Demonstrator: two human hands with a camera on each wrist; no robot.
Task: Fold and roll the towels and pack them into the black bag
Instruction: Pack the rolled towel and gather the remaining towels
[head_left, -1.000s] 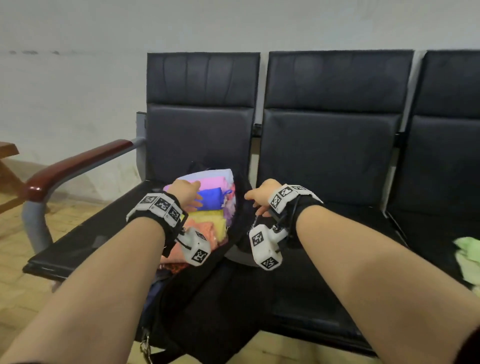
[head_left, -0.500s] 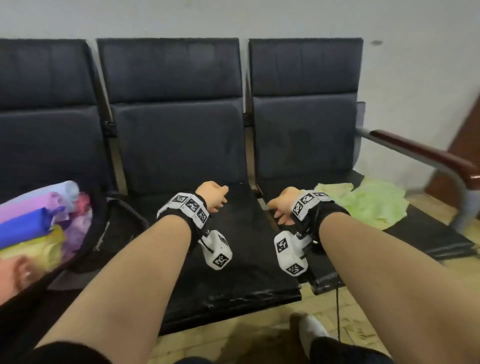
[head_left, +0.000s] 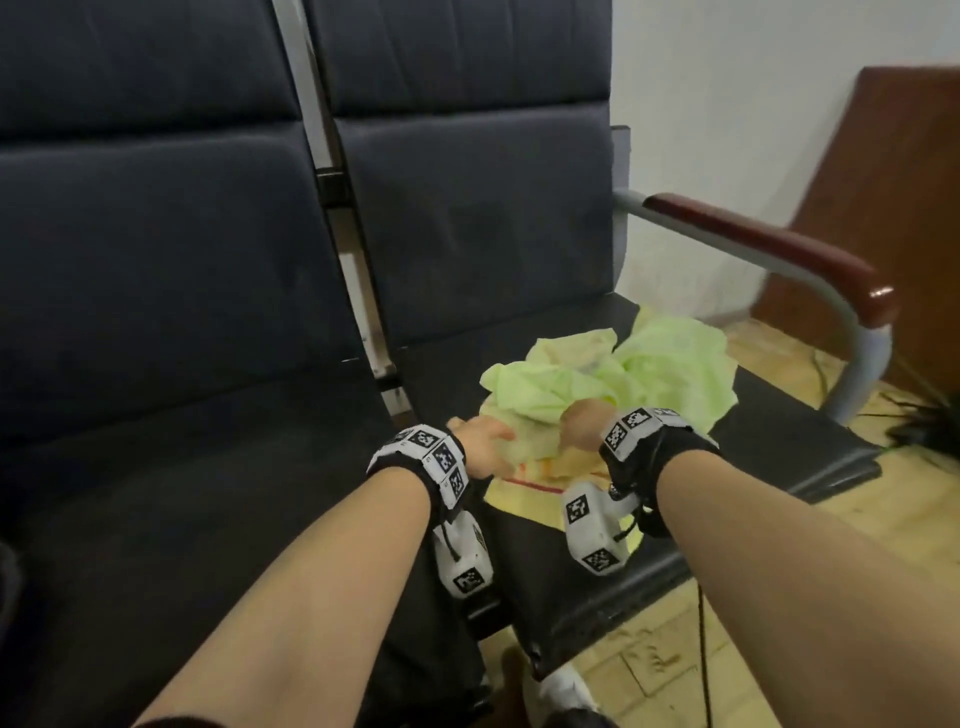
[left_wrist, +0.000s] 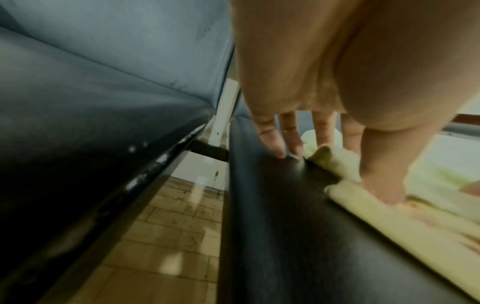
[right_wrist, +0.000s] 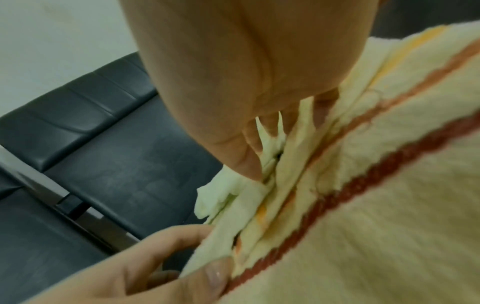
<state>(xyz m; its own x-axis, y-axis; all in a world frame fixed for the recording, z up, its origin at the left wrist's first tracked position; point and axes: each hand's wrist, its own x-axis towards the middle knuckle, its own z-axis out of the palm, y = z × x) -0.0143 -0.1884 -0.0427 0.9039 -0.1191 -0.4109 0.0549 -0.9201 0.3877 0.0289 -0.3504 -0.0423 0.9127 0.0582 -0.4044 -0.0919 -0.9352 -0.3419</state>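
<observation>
A pale yellow towel with a red stripe (head_left: 524, 493) lies on the right-hand black seat (head_left: 571, 597). A crumpled light green towel (head_left: 675, 364) lies on its far part. My left hand (head_left: 480, 444) is at the yellow towel's left edge; the thumb (left_wrist: 384, 185) presses on top and the other fingertips reach the seat and the edge, pinching it. My right hand (head_left: 584, 423) has its fingers dug into bunched folds of the yellow towel (right_wrist: 389, 205) and grips them. The black bag is out of view.
A middle seat (head_left: 208, 493) adjoins on the left, with a gap and metal frame between. A red-brown armrest on a grey tube (head_left: 779, 249) closes the right side. Wooden furniture (head_left: 883, 182) and dark cables (head_left: 924, 421) lie beyond. A shoe (head_left: 566, 691) shows below the seat edge.
The view swung right, away from the bag with rolled towels. Both hands moved from the bag across the middle seat to the right seat and took hold of the yellow towel.
</observation>
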